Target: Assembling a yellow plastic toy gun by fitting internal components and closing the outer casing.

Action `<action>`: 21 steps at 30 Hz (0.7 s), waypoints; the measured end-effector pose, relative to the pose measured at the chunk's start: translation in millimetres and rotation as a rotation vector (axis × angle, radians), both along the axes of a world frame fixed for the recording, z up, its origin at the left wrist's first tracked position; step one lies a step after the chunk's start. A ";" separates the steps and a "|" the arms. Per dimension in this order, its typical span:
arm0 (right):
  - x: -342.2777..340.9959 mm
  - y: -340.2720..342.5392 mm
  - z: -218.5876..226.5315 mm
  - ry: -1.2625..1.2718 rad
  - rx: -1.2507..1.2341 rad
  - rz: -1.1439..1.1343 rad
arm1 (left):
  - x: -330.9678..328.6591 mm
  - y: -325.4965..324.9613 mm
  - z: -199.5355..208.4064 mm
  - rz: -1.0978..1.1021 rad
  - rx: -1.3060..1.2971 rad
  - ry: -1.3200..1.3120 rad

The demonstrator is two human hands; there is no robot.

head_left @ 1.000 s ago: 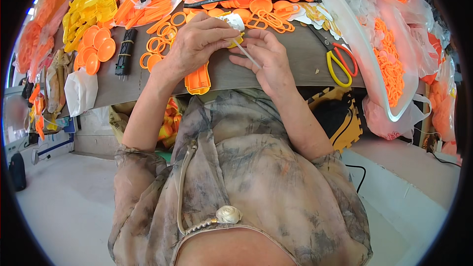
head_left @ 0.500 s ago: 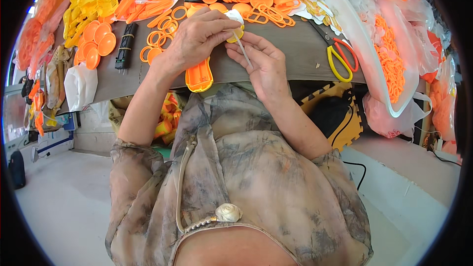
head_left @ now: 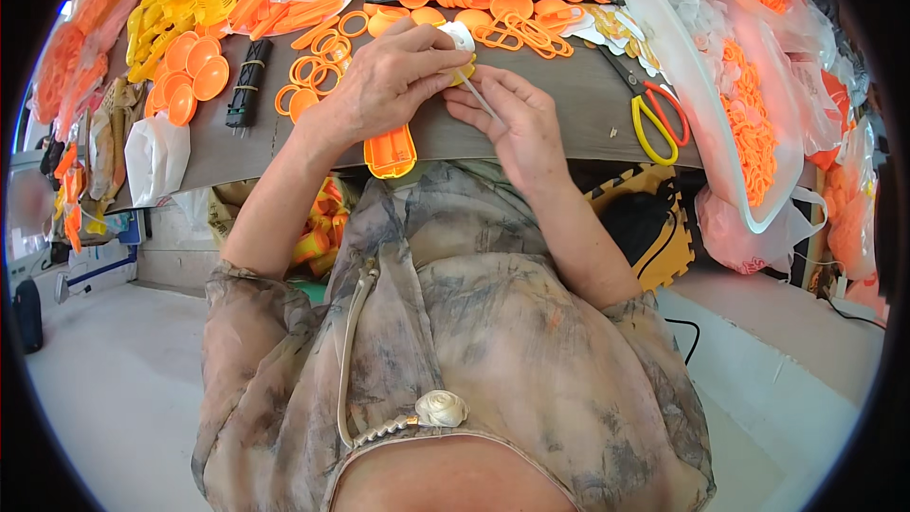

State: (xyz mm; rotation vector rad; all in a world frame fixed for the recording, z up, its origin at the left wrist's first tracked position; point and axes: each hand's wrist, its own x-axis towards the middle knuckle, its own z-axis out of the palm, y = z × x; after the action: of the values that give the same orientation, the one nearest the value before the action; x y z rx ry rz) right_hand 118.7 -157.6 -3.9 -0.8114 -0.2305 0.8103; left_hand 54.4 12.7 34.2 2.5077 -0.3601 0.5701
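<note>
Head view: the left hand (head_left: 389,81) pinches a white-and-yellow part (head_left: 460,36) between its fingers (head_left: 442,60) above the tabletop (head_left: 578,100); the right hand (head_left: 522,120), fingers curled, holds a thin pale rod (head_left: 482,99).

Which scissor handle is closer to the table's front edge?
The yellow plastic loop handle, on the left; the red plastic loop handle sits right of it, farther back.

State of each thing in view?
Left hand: closed on white-and-yellow piece, partly hidden
Right hand: fingers curled at thin white stick
Thin white stick: slanted between the hands
Orange shell: hollow side up, partly hidden
Scissors: on table, unheld
Black bundle: tied up
Orange cups: piled, overlapping
Translucent tub: holding orange pieces
</note>
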 end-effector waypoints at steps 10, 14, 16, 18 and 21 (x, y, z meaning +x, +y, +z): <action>18.7 1.3 20.3 -0.986 -0.778 0.008 | -68.0 3.4 -6.8 0.516 -0.192 -0.243; 15.2 12.6 10.4 -1.011 -0.769 -0.065 | -75.1 -18.9 -21.3 0.508 -0.063 -0.022; 14.1 13.9 7.1 -1.000 -0.730 -0.091 | -71.0 -20.2 -26.9 0.503 -0.080 -0.048; 15.1 13.5 6.0 -0.990 -0.704 -0.129 | -64.6 -19.1 -26.9 0.488 -0.085 -0.059; 18.8 15.9 2.3 -1.026 -0.711 -0.234 | -53.9 -10.2 -36.7 0.452 -0.093 -0.090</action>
State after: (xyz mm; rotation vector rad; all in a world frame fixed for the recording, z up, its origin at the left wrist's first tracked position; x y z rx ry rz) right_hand 137.5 -141.7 -1.6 -1.8602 -0.7589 0.1653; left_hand 0.5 2.5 -2.5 2.4831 0.2077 0.8534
